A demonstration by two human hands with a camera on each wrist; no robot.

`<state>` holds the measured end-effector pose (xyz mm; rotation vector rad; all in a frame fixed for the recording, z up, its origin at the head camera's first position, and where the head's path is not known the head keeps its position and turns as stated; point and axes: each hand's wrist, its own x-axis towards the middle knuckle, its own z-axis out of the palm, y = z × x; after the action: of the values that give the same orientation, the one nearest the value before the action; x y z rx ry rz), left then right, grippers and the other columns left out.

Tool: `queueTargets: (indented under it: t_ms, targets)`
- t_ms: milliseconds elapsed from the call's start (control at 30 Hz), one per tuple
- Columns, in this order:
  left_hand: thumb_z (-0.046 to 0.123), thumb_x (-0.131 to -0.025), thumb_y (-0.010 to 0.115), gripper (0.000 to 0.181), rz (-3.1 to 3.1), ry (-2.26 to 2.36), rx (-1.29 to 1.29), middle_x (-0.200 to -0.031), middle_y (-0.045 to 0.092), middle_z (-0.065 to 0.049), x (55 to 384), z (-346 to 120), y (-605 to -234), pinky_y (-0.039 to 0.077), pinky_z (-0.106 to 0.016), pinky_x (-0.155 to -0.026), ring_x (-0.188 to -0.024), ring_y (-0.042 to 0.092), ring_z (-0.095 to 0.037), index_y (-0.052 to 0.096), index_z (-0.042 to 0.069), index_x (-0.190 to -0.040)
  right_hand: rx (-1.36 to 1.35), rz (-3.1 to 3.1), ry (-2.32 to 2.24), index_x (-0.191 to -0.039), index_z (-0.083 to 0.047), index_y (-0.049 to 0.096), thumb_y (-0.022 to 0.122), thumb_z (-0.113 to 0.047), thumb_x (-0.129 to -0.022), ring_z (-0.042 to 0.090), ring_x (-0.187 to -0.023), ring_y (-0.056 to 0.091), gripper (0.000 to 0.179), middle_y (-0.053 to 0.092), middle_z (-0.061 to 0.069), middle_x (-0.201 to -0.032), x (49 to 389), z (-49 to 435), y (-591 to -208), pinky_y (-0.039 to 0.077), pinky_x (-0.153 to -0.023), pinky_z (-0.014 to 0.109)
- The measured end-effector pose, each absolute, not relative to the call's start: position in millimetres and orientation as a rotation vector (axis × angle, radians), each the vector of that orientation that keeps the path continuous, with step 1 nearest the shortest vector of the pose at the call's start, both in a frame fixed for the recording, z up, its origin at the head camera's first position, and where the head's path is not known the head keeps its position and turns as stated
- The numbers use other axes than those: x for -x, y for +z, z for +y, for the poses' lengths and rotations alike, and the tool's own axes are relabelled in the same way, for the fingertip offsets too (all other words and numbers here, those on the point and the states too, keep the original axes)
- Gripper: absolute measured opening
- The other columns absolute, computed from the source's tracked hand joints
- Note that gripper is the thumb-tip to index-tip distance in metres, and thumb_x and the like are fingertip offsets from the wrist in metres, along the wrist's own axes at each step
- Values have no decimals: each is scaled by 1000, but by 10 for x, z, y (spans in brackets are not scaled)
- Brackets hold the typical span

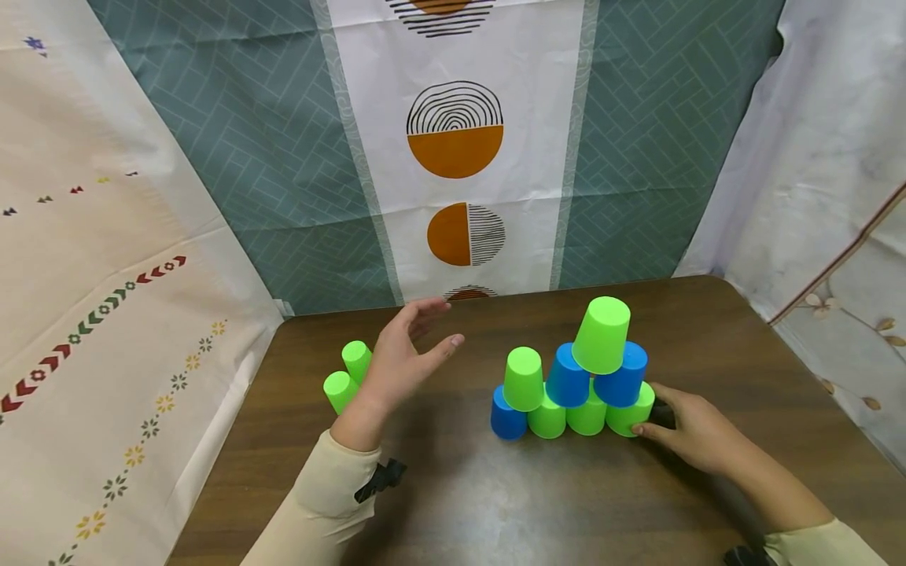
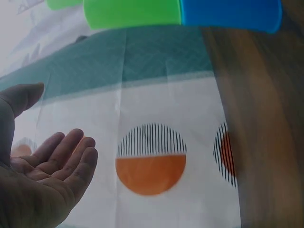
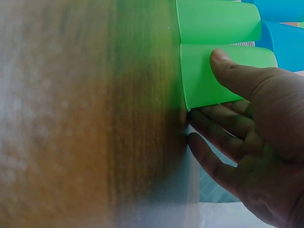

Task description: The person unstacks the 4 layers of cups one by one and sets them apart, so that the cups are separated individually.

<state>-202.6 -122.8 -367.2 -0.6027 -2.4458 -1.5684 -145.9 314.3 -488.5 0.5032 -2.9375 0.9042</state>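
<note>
A pyramid of upside-down plastic cups stands on the table. Its bottom row has a blue cup (image 1: 509, 415) at the left end and green ones beside it. Above are a green cup (image 1: 524, 379) and two blue cups (image 1: 569, 377), with another green cup (image 1: 602, 336) topping the blue pair. My right hand (image 1: 697, 431) holds the bottom-right green cup (image 3: 199, 76), thumb on its front and fingers round its far side. Left of the pyramid, my left hand (image 1: 398, 363) is raised with nothing in it, fingers relaxed and thumb apart.
Two green cups (image 1: 340, 391) stand at the left, partly hidden behind my left hand. The brown wooden table (image 1: 453, 503) ends against a patterned teal and white cloth (image 1: 304, 196) at the back. Light cloths hang along both sides.
</note>
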Motion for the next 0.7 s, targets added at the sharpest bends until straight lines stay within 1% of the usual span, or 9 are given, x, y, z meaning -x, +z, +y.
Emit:
queueTargets:
  t_ms: [100,200,333,467,700]
  targets:
    - [21,-94,83,55,-2438,-1588,658,-140,64,-3,2038,-1089,-3646,44,-45,-115,-133,59,-23,58,7,-141,-497,-2944,907,-139,-5,61,82,-46,-90,43,-119,66,68,72,11,-125,1457,3141,-4884,52,-94,68]
    - [20,-93,83,56,-2422,-1616,721,-140,65,-5,2054,-953,-3620,44,-47,-115,-132,59,-20,57,6,-141,-495,-2944,909,-140,-4,61,82,-47,-90,44,-120,65,69,71,12,-126,1455,3138,-4884,51,-94,68]
    - [22,-93,83,58,-2416,-1651,797,-139,65,-5,2064,-753,-3595,45,-47,-114,-132,60,-22,56,5,-142,-498,-2939,913,-140,-3,60,82,-45,-90,44,-120,65,69,71,13,-126,1448,3142,-4882,51,-94,68]
    - [26,-93,83,60,-2453,-1663,827,-140,64,-1,2032,-538,-3573,46,-44,-113,-134,58,-26,56,10,-144,-505,-2935,920,-140,-3,61,83,-44,-90,44,-120,65,68,71,13,-127,1448,3142,-4884,52,-94,67]
    - [34,-90,85,67,-2550,-1583,874,-142,62,6,1944,-137,-3509,49,-42,-109,-134,55,-13,55,17,-147,-502,-2928,928,-139,-4,61,82,-44,-90,42,-119,66,66,72,10,-125,1449,3140,-4886,52,-94,67]
